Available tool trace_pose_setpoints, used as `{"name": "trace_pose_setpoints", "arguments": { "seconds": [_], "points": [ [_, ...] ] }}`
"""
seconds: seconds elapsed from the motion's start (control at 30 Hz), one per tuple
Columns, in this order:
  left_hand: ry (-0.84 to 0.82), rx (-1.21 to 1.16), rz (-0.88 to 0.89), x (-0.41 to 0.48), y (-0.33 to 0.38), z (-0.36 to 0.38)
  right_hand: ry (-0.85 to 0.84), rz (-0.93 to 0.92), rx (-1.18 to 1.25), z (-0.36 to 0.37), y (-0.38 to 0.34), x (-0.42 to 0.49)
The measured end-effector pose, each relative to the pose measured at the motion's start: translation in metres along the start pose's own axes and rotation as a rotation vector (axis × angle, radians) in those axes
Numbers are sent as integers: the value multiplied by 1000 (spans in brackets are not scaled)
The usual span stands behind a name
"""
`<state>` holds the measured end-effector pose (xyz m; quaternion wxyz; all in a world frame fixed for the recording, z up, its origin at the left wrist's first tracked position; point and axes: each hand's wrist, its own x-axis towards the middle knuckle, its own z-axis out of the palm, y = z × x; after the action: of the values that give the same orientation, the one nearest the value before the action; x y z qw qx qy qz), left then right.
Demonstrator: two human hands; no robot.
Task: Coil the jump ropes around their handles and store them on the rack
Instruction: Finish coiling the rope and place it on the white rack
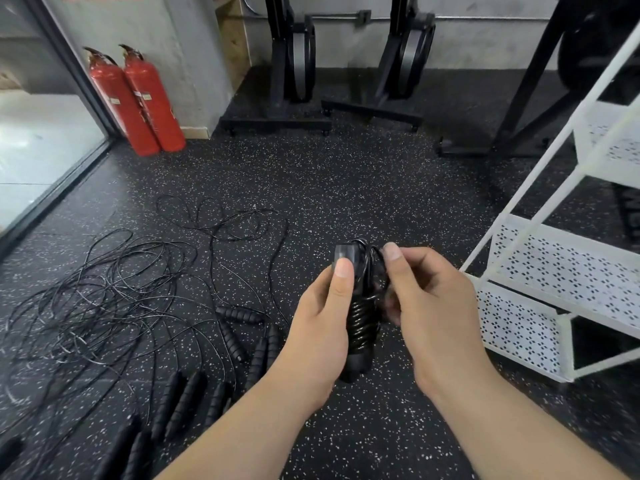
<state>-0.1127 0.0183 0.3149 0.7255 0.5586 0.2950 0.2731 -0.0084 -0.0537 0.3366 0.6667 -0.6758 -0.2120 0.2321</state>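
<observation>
My left hand (pixel 322 327) grips a pair of black jump-rope handles (pixel 358 320) held upright, thumb pressed near their top. Black cord is coiled tightly around the handles' middle. My right hand (pixel 429 299) pinches the last bit of cord at the upper end of the bundle, fingers curled behind it. On the floor to the left lies a tangle of loose black ropes (pixel 104 296), with several black foam handles (pixel 239 337) lined up at its near edge. The white perforated metal rack (pixel 554 268) stands to the right, its lower shelves bare.
The floor is black speckled rubber. Two red fire extinguishers (pixel 138 102) lean by a glass door at the back left. Black exercise machines (pixel 294 64) stand along the far wall, and a black frame (pixel 519 109) rises behind the rack.
</observation>
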Motion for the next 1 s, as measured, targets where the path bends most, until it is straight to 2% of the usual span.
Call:
{"name": "trace_pose_setpoints", "arguments": {
  "seconds": [0.23,0.4,0.57,0.77,1.0],
  "points": [
    [34,229,147,9,-3,-6,-1,-115,-151,-2,-1,-2],
    [84,216,151,12,-4,-7,0,-193,-249,2,6,-12],
    [101,225,168,13,-4,-9,29,-233,-168,7,7,-18],
    [119,254,204,14,-6,-12,25,-342,-190,9,5,-22],
    [85,229,210,13,-6,-12,-18,-340,-204,8,3,-19]
  ]
}}
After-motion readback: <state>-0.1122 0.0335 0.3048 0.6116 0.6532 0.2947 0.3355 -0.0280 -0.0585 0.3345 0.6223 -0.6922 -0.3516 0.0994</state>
